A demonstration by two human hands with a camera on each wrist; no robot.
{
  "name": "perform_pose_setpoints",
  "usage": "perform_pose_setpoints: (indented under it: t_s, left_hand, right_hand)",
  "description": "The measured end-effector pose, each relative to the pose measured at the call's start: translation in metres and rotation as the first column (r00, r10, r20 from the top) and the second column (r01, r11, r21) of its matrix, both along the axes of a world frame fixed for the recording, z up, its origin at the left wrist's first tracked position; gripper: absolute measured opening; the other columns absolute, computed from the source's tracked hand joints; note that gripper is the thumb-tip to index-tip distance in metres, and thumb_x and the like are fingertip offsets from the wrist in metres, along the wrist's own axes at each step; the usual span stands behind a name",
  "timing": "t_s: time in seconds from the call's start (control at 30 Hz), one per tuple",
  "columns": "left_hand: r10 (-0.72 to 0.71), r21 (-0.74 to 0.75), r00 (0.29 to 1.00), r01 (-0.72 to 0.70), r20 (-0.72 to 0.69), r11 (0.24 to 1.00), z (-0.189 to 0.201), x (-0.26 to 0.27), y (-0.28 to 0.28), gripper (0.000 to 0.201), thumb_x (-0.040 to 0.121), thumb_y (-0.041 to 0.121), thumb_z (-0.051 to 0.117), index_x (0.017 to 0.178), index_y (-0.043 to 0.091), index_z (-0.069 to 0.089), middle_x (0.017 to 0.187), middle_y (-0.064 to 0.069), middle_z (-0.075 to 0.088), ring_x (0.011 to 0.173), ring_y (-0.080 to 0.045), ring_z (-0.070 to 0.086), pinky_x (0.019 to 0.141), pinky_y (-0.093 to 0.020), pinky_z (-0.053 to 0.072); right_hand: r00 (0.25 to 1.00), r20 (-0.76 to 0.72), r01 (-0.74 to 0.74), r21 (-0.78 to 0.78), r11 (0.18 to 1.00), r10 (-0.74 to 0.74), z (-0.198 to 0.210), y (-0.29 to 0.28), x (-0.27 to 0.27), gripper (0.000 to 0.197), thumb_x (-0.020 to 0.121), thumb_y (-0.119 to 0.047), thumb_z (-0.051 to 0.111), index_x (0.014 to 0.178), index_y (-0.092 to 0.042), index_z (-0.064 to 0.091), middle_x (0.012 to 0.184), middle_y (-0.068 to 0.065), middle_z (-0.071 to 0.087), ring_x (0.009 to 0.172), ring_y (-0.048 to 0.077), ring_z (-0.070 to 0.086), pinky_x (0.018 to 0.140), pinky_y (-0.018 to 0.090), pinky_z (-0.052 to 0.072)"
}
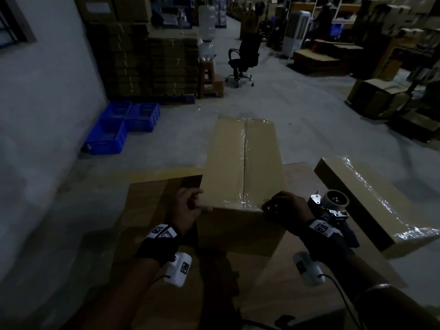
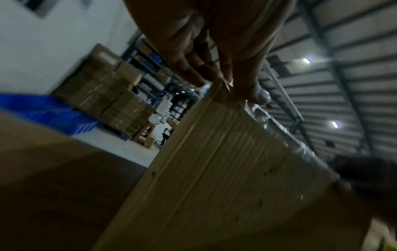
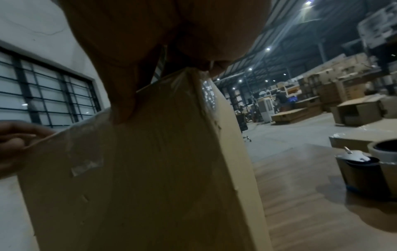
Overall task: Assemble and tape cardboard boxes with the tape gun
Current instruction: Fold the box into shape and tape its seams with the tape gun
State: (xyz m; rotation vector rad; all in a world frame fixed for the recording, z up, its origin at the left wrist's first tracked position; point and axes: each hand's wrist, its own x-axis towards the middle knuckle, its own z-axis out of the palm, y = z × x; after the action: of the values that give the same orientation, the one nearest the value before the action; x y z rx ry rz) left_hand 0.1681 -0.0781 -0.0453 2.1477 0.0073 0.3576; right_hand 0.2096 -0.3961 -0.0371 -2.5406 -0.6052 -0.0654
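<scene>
We see a big cardboard box [image 1: 242, 167] standing on a brown table [image 1: 147, 201] in front of us. Shiny clear tape [image 1: 244, 148] runs down the middle seam on its top.

Our left hand [image 1: 188, 209] holds the near left corner of the box. Its thumb lies on top and its fingers [image 2: 189, 68] curl over the edge. Our right hand [image 1: 287, 207] holds the near right corner. Its fingers bend over the taped edge and its thumb [image 3: 126, 95] presses on the near side of the box.

The tape gun [image 1: 333, 208] lies on the table just to the right of our right hand. No hand touches it. A second box [image 1: 378, 206], also taped, lies on the right end of the table, past the tape gun.

Down on the floor to the left are blue crates [image 1: 121, 127]. Farther back are a tall stack of flat cardboard [image 1: 152, 63] and a black office chair [image 1: 242, 60].
</scene>
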Motion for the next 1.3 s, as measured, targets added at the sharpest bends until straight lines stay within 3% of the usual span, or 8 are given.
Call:
perform_pose_setpoints:
  t_s: [0.1,0.23,0.33,0.57,0.73,1.1,1.2,1.3]
  left_hand:
    - [0.063,-0.162,0.998,-0.063,-0.011,0.985,-0.001,-0.005,0.004,0.038,0.069,0.005,0.084,0.104,0.006,0.067,0.101,-0.006,0.061,0.090,-0.015,0.060,0.071,-0.011,0.048]
    - [0.071,-0.276,0.997,-0.076,-0.026,0.958,-0.007,-0.010,0.011,0.022,0.075,-0.001,0.078,0.090,0.014,0.071,0.089,0.007,0.069,0.082,0.002,0.065,0.073,-0.018,0.053]
    - [0.052,-0.336,0.998,-0.056,-0.018,0.940,-0.013,-0.015,0.017,0.025,0.079,-0.008,0.071,0.101,0.003,0.071,0.096,0.000,0.070,0.088,0.007,0.066,0.078,-0.015,0.055]
    - [0.066,-0.351,0.997,-0.079,-0.048,0.933,-0.021,-0.014,0.012,0.034,0.072,-0.007,0.077,0.103,0.004,0.070,0.098,0.001,0.069,0.089,0.004,0.065,0.078,-0.016,0.055]
    - [0.103,-0.309,0.994,-0.107,-0.029,0.945,-0.015,-0.009,0.004,0.024,0.072,-0.009,0.077,0.090,0.001,0.066,0.088,0.006,0.065,0.082,0.005,0.062,0.068,-0.009,0.050]
    - [0.071,-0.185,0.997,-0.071,-0.005,0.980,-0.001,-0.020,0.005,0.019,0.068,0.000,0.083,0.083,0.000,0.073,0.076,0.012,0.064,0.069,0.009,0.060,0.064,-0.004,0.048]
    - [0.116,-0.187,0.993,-0.111,0.020,0.976,-0.002,-0.017,0.001,0.016,0.071,0.002,0.082,0.081,-0.005,0.072,0.075,0.000,0.066,0.072,0.006,0.056,0.060,0.000,0.043]
    - [0.123,-0.175,0.992,-0.121,0.004,0.977,-0.005,-0.014,-0.001,0.017,0.072,0.002,0.081,0.083,-0.007,0.071,0.073,0.006,0.064,0.072,0.004,0.055,0.060,-0.002,0.043]
  right_hand:
    - [1.000,-0.020,0.010,0.020,1.000,-0.010,-0.002,-0.002,-0.001,0.024,0.080,-0.021,0.085,0.103,-0.024,0.080,0.103,-0.005,0.065,0.089,0.014,0.064,0.080,0.031,0.056]
    - [1.000,0.031,0.003,0.036,0.999,-0.004,-0.007,-0.004,0.001,0.020,0.079,-0.027,0.085,0.099,-0.022,0.081,0.098,-0.008,0.064,0.086,0.015,0.064,0.078,0.035,0.057]
    - [1.000,0.026,0.005,0.019,1.000,-0.006,-0.009,-0.005,0.001,0.021,0.080,-0.029,0.084,0.101,-0.024,0.080,0.098,-0.012,0.060,0.086,0.013,0.062,0.079,0.034,0.056]
    - [0.998,-0.031,0.050,0.038,0.998,-0.049,-0.012,-0.005,0.001,0.021,0.082,-0.031,0.083,0.102,-0.028,0.079,0.101,-0.013,0.060,0.089,0.009,0.061,0.075,0.010,0.041]
    - [0.998,0.003,0.063,0.058,0.996,-0.064,-0.014,-0.005,0.000,0.021,0.080,-0.032,0.085,0.101,-0.029,0.080,0.101,-0.012,0.061,0.090,0.013,0.063,0.078,0.029,0.053]
    - [0.998,0.018,0.053,0.048,0.997,-0.053,-0.014,-0.007,-0.002,0.024,0.081,-0.027,0.084,0.104,-0.022,0.080,0.110,0.001,0.066,0.097,0.021,0.063,0.082,0.041,0.056]
    - [0.998,0.023,0.055,0.074,0.996,-0.057,-0.015,-0.006,-0.003,0.022,0.079,-0.026,0.086,0.101,-0.025,0.081,0.106,-0.001,0.066,0.094,0.022,0.065,0.081,0.038,0.056]
    - [0.997,0.046,0.059,0.080,0.995,-0.063,-0.013,-0.004,-0.005,0.022,0.078,-0.026,0.087,0.099,-0.026,0.081,0.105,-0.002,0.067,0.092,0.019,0.065,0.079,0.035,0.055]
